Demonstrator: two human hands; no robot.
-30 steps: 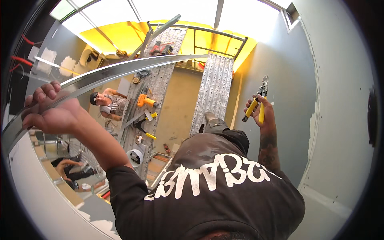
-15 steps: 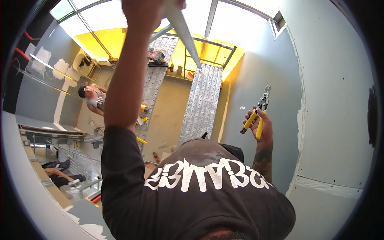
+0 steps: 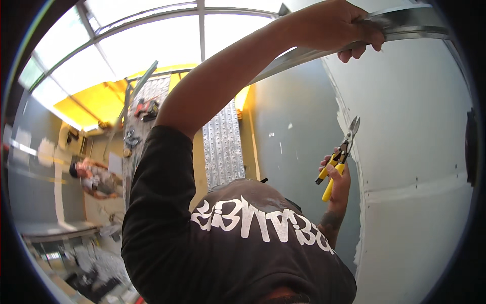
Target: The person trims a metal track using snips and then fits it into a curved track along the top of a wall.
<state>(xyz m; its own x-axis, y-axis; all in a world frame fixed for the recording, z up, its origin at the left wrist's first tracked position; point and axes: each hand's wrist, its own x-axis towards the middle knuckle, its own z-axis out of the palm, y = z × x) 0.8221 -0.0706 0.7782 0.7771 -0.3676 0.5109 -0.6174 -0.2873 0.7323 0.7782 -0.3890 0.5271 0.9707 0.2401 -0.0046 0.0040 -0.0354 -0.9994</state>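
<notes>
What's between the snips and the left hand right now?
In the head view, no object shows between the snips and the left hand gripping the metal strip; only pale board shows behind that gap.

Perforated silver metal scaffold planks (image 3: 223, 149) and white filler (image 3: 387, 193) edging pale grey wallboard (image 3: 415, 121) are showing a building site.
</notes>
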